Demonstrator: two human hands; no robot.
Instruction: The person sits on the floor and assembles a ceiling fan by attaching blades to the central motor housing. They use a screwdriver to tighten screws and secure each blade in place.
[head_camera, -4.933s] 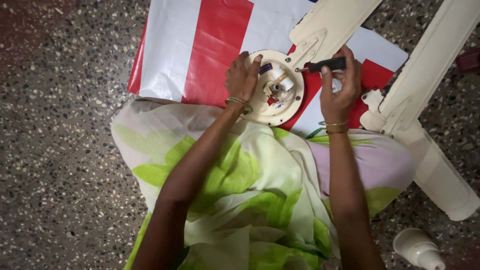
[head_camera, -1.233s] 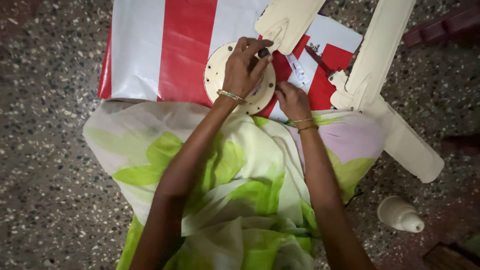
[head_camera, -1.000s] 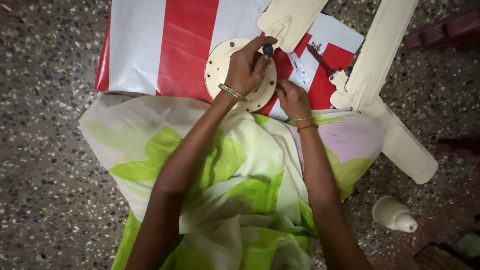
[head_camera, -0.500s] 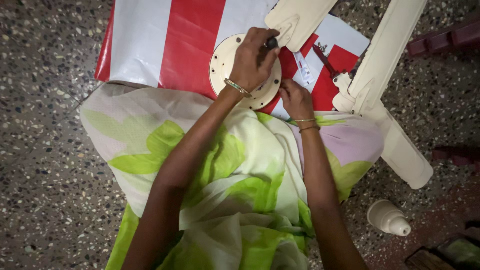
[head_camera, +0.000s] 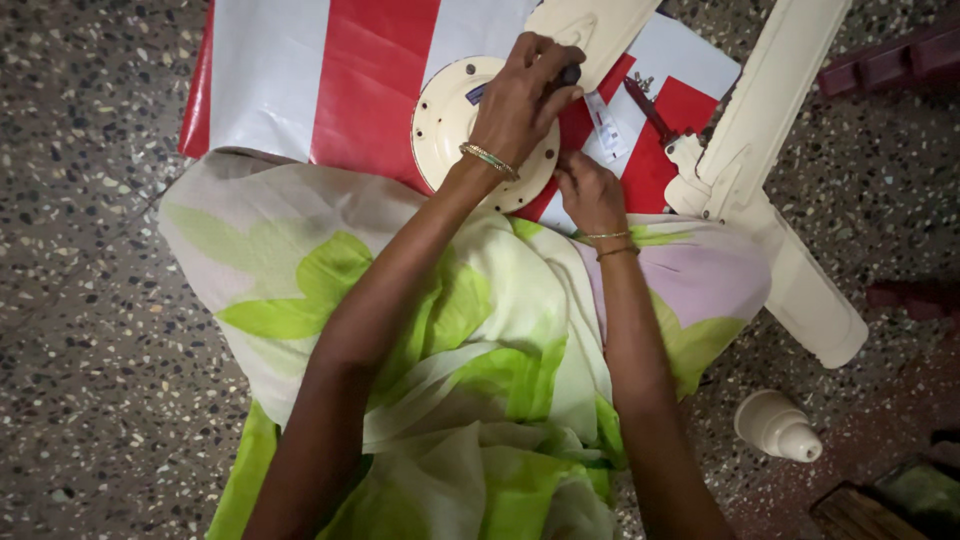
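A round cream fan motor plate (head_camera: 445, 120) lies on a red and white striped sheet (head_camera: 300, 70). My left hand (head_camera: 520, 95) rests over the plate with its fingers closed on a small dark tool handle (head_camera: 568, 74) at the root of a cream fan blade (head_camera: 590, 30). My right hand (head_camera: 588, 190) presses down at the plate's lower right edge, fingers curled under; whether it holds anything is hidden. Both wrists wear thin bangles.
A second long cream fan blade (head_camera: 770, 160) runs from the top right down to the right. A dark screwdriver (head_camera: 648, 108) and a small white tube (head_camera: 605, 125) lie on the sheet. A cream fan cup (head_camera: 778, 425) stands on the speckled floor. Green and white cloth covers my lap.
Since the oldest frame my right hand has let go of the dark tool and dropped to the plate's lower edge. My left hand moved to the plate's upper right and holds the dark handle.
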